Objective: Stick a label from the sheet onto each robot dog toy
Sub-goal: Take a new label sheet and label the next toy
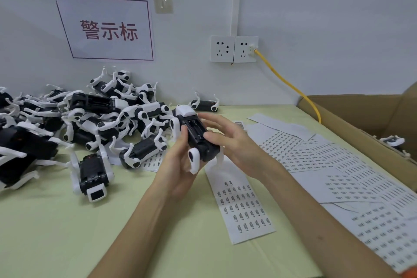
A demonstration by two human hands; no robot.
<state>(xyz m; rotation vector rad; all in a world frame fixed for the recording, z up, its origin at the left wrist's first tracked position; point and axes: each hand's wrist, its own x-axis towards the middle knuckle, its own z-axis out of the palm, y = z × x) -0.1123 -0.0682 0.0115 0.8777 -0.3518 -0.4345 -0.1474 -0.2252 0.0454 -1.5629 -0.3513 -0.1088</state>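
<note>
My left hand (178, 165) grips a black and white robot dog toy (195, 135) belly up above the table, head pointing away from me. My right hand (230, 142) rests against the toy's right side, thumb on the black underside and fingers straight. I cannot see a label on the fingers. A narrow label sheet (241, 205) lies just below the hands. A heap of robot dog toys (90, 115) fills the left of the table, and one toy (92, 174) lies apart, belly up, near the front of the heap.
Several more label sheets (338, 169) are spread over the right of the green table (67, 232). An open cardboard box (361, 117) at the far right holds a toy (392, 141). A yellow cable (291, 86) runs from the wall socket (246, 49) down behind the box.
</note>
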